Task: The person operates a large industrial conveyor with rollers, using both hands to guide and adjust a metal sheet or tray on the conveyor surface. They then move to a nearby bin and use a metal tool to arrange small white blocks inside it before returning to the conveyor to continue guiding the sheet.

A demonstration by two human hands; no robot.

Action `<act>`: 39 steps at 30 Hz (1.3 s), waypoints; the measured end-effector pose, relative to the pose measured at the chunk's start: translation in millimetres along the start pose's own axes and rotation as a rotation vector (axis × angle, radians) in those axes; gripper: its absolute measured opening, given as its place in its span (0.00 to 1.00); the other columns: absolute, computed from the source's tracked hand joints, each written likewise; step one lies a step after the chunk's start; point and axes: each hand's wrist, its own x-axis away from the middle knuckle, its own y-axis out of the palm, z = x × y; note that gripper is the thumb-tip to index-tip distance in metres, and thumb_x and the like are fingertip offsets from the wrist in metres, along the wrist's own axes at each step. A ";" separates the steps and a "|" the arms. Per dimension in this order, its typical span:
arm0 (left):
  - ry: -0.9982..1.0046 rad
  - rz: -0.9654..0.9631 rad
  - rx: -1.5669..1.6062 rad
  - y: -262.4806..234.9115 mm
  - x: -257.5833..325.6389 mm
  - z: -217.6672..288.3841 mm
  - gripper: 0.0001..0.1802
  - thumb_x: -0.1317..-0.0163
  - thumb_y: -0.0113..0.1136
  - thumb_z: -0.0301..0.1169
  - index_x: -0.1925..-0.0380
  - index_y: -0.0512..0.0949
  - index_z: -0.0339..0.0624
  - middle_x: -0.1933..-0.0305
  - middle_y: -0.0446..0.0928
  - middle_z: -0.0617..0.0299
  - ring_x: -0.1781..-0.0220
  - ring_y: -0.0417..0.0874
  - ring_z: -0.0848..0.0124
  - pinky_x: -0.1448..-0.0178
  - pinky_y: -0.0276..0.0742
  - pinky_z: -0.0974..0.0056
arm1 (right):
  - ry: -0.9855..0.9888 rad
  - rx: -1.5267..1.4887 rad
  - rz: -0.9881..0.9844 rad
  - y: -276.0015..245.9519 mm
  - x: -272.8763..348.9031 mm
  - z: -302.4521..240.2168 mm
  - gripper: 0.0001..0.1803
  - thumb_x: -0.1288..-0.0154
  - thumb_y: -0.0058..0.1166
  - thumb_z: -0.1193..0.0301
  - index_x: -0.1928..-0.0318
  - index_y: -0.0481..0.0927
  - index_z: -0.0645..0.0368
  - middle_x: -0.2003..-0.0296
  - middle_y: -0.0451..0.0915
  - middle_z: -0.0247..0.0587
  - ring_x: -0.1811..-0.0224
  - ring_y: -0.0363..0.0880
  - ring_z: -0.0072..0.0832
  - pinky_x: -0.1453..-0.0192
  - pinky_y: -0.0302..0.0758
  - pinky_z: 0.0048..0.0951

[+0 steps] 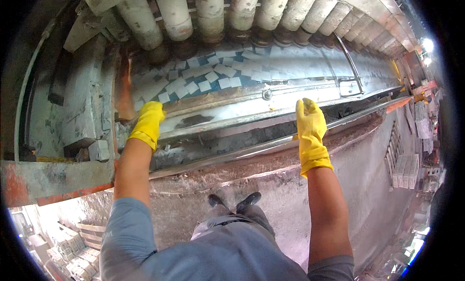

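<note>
Your two gloved hands rest on the long conveyor trough (252,117).
Both arms reach straight forward; your left hand (147,122) lies flat, fingers together, on the trough's rim, your right hand (310,120) flat on its rail (232,154). White tiles (213,77), too many to count, lie scattered behind.

Both hands wear smooth, slightly glossy yellow rubber gloves: the left hand (147,122) in the left middle of the frame, the right hand (310,121) at right centre. Beneath them runs a worn metal rail (232,121), scuffed and stained. Above it lie small matt white tiles (213,76) on a wet-looking bed, below rough, crusted rollers (210,14). The floor (271,179) looks gritty and dusty.
</note>
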 end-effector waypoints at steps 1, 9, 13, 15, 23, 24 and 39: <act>-0.004 0.027 0.020 -1.0 -2.5 1.5 0.35 0.33 0.71 0.46 0.27 0.78 0.51 0.27 0.80 0.47 0.24 0.79 0.48 0.22 0.76 0.47 | -0.003 0.016 0.002 0.3 -0.2 1.4 0.29 0.24 0.62 0.47 0.35 0.88 0.54 0.45 0.93 0.44 0.43 0.93 0.37 0.37 0.84 0.36; 0.001 0.054 0.120 4.6 -17.2 33.0 0.52 0.32 0.73 0.48 0.13 0.57 0.56 0.10 0.55 0.41 0.15 0.66 0.41 0.15 0.67 0.44 | 0.014 0.036 0.005 3.6 -1.5 6.4 0.28 0.25 0.62 0.47 0.36 0.88 0.52 0.45 0.93 0.43 0.43 0.93 0.37 0.37 0.84 0.37; -0.003 -0.006 0.163 7.5 -20.1 38.8 0.54 0.33 0.74 0.47 0.12 0.54 0.57 0.09 0.49 0.39 0.13 0.63 0.39 0.14 0.65 0.44 | 0.015 -0.009 0.006 3.3 -0.4 5.4 0.28 0.24 0.62 0.48 0.36 0.88 0.53 0.45 0.93 0.43 0.44 0.93 0.36 0.38 0.84 0.36; -0.001 -0.014 0.159 13.1 -22.1 39.6 0.57 0.34 0.76 0.48 0.12 0.53 0.55 0.09 0.48 0.38 0.13 0.62 0.38 0.13 0.64 0.44 | -0.001 0.042 0.006 2.0 0.7 4.1 0.28 0.24 0.62 0.48 0.36 0.88 0.53 0.45 0.93 0.42 0.44 0.93 0.36 0.37 0.84 0.37; 0.275 -0.064 0.249 27.6 -19.9 24.3 0.55 0.42 0.78 0.57 0.19 0.70 0.41 0.16 0.67 0.39 0.16 0.69 0.46 0.15 0.67 0.47 | 0.020 0.083 -0.025 -1.4 0.8 -0.8 0.30 0.23 0.59 0.46 0.35 0.88 0.54 0.45 0.93 0.42 0.43 0.92 0.38 0.37 0.84 0.38; 0.318 -0.073 0.293 26.0 -13.9 23.2 0.54 0.41 0.77 0.58 0.20 0.70 0.41 0.17 0.69 0.40 0.16 0.70 0.46 0.16 0.67 0.47 | 0.013 0.093 -0.026 -0.9 0.7 0.2 0.30 0.23 0.58 0.46 0.35 0.88 0.54 0.45 0.93 0.43 0.43 0.92 0.38 0.37 0.84 0.38; 0.559 0.204 0.578 -16.9 279.8 -4.8 0.40 0.33 0.73 0.54 0.29 0.80 0.40 0.32 0.83 0.41 0.30 0.83 0.43 0.26 0.77 0.47 | 0.031 -0.029 -0.037 3.7 0.4 6.7 0.31 0.23 0.56 0.45 0.34 0.86 0.54 0.40 0.90 0.49 0.40 0.89 0.48 0.35 0.82 0.43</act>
